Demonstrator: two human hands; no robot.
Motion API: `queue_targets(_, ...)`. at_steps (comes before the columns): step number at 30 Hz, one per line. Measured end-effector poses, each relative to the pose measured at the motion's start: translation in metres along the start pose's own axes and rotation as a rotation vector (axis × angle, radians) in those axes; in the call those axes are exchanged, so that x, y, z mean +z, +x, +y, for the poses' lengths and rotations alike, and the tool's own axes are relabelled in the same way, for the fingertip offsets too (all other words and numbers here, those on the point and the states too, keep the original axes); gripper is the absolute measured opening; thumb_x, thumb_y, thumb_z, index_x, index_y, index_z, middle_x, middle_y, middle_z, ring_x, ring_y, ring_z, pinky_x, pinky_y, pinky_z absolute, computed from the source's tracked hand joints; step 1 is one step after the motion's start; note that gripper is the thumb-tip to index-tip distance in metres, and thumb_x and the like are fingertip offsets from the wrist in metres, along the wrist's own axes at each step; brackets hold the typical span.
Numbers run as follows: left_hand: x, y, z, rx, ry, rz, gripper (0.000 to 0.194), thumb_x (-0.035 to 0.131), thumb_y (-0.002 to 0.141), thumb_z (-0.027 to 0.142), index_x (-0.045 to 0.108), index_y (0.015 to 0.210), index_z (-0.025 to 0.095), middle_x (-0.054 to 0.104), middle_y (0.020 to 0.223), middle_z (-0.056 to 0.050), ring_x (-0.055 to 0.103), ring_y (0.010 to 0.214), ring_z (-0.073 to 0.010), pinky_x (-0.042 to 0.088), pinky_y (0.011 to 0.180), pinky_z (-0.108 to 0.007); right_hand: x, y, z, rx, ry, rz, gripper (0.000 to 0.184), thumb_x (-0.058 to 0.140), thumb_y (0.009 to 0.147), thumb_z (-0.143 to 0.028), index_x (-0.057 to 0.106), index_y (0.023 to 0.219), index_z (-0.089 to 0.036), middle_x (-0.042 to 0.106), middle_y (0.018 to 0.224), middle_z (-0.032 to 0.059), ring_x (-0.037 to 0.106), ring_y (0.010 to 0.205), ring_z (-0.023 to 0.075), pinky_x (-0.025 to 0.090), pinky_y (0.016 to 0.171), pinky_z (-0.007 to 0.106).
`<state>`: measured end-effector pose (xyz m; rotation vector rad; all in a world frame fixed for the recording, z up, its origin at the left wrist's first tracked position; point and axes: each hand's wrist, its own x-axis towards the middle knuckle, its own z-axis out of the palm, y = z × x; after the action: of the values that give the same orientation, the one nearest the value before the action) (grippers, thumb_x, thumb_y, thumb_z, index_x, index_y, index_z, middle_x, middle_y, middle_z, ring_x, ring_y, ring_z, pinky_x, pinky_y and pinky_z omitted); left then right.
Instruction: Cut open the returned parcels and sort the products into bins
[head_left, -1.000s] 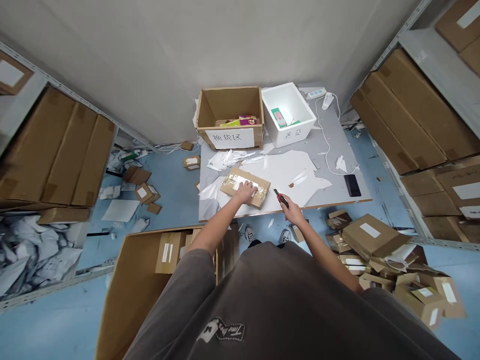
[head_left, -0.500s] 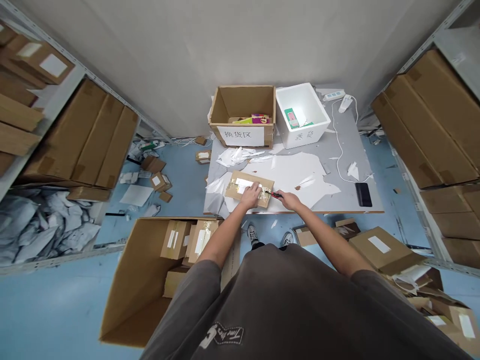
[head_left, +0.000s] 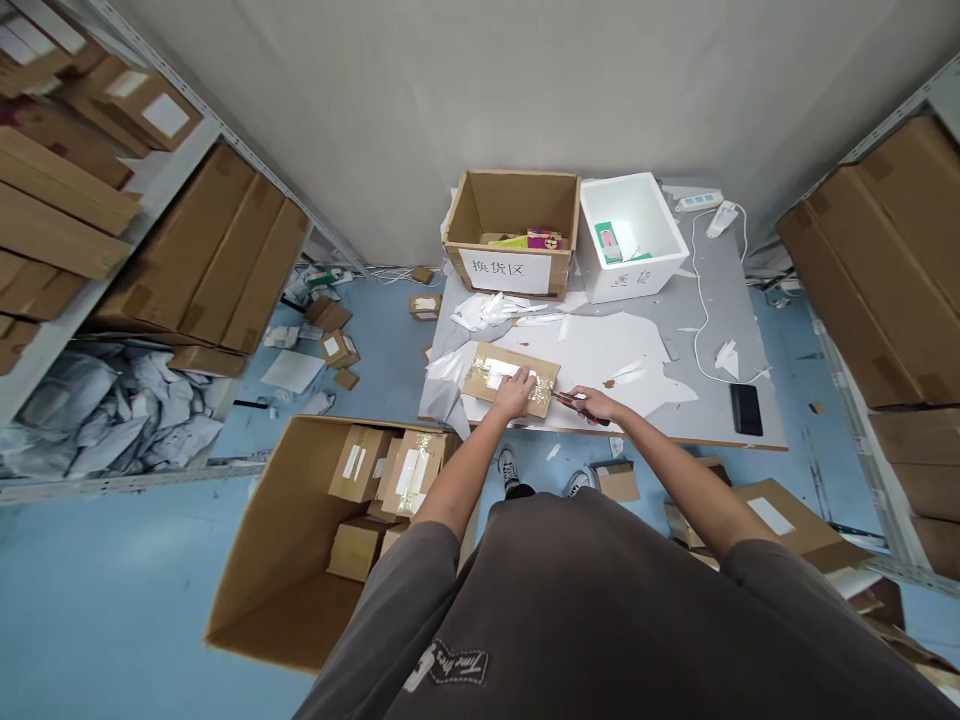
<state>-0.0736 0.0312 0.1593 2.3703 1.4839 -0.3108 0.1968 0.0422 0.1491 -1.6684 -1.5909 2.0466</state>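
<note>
A taped cardboard box (head_left: 480,380) with a white label lies at the table's front edge. My left hand (head_left: 514,391) rests on top of it, fingers laid over the label and tape. In my closed right hand (head_left: 595,402) is a slim red-and-black utility knife (head_left: 568,399). Its front end points at the box's right edge, and its dark rear end sticks out below my hand. Whether the tip touches the cardboard I cannot tell. White paper scraps (head_left: 637,340) lie under and around the box.
Behind stand an open carton (head_left: 454,240) and a white foam box (head_left: 679,255), both holding small packages. A phone (head_left: 745,410) and white cable (head_left: 697,320) lie right. A large carton of parcels (head_left: 251,560) stands left below; shelves (head_left: 187,165) flank the table.
My right hand has drawn the knife slightly right and toward me, away from the box top. My left hand stays on the box. The whole view has shifted a little.
</note>
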Motion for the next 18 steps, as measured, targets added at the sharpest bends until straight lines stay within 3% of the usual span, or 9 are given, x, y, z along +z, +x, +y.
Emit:
queue_targets(7,0.001,0.003,0.001,-0.035,-0.014,0.016,0.080,0.077,0.076,0.015,0.046,0.150,0.018,0.032,0.174,-0.022,0.032,0.162,-0.0321,0.037,0.122,-0.050,0.012,-0.012,0.012,0.032,0.036,-0.097,0.030,0.064,0.098,-0.041,0.058,0.122,-0.024,0.058,0.058,-0.0086,0.050,0.039,0.0115,0.039,0.042,0.020)
queue_targets(10,0.005,0.002,0.002,-0.054,-0.051,-0.002,0.083,0.083,0.076,0.021,0.047,0.150,0.018,0.029,0.175,-0.023,0.029,0.163,-0.0344,0.037,0.123,-0.050,0.015,-0.021,0.022,0.025,0.066,-0.087,0.033,0.063,0.098,-0.040,0.056,0.125,-0.024,0.061,0.061,-0.0081,0.053,0.042,0.0120,0.042,0.044,0.021)
queue_targets(12,0.007,-0.001,0.000,-0.051,-0.119,0.006,0.088,0.088,0.076,0.031,0.046,0.153,0.020,0.030,0.175,-0.022,0.029,0.163,-0.0351,0.038,0.123,-0.048,0.013,-0.029,0.029,0.034,0.061,-0.066,0.033,0.062,0.098,-0.039,0.057,0.126,-0.024,0.061,0.061,-0.0082,0.053,0.042,0.0127,0.042,0.045,0.021)
queue_targets(14,0.008,-0.003,-0.004,-0.072,-0.203,0.051,0.084,0.082,0.086,0.039,0.043,0.158,0.021,0.040,0.171,-0.018,0.037,0.159,-0.0320,0.040,0.122,-0.043,0.008,-0.037,0.035,0.027,0.075,-0.026,0.035,0.061,0.098,-0.040,0.057,0.129,-0.024,0.061,0.060,-0.0086,0.053,0.041,0.0136,0.043,0.044,0.022)
queue_targets(16,0.007,0.000,-0.010,-0.112,-0.244,0.104,0.068,0.067,0.098,0.035,0.042,0.160,0.023,0.054,0.161,-0.015,0.049,0.149,-0.0278,0.044,0.119,-0.039,0.003,-0.046,0.038,-0.008,0.121,0.064,0.039,0.059,0.098,-0.041,0.054,0.133,-0.025,0.059,0.059,-0.0095,0.053,0.040,0.0141,0.043,0.044,0.023)
queue_targets(18,0.004,0.009,-0.015,-0.141,-0.212,0.139,0.062,0.064,0.098,0.027,0.047,0.157,0.026,0.060,0.153,-0.013,0.054,0.142,-0.0284,0.044,0.118,-0.042,0.003,-0.052,0.037,-0.042,0.161,0.167,0.043,0.056,0.098,-0.044,0.052,0.137,-0.025,0.059,0.059,-0.0099,0.053,0.040,0.0143,0.043,0.045,0.023)
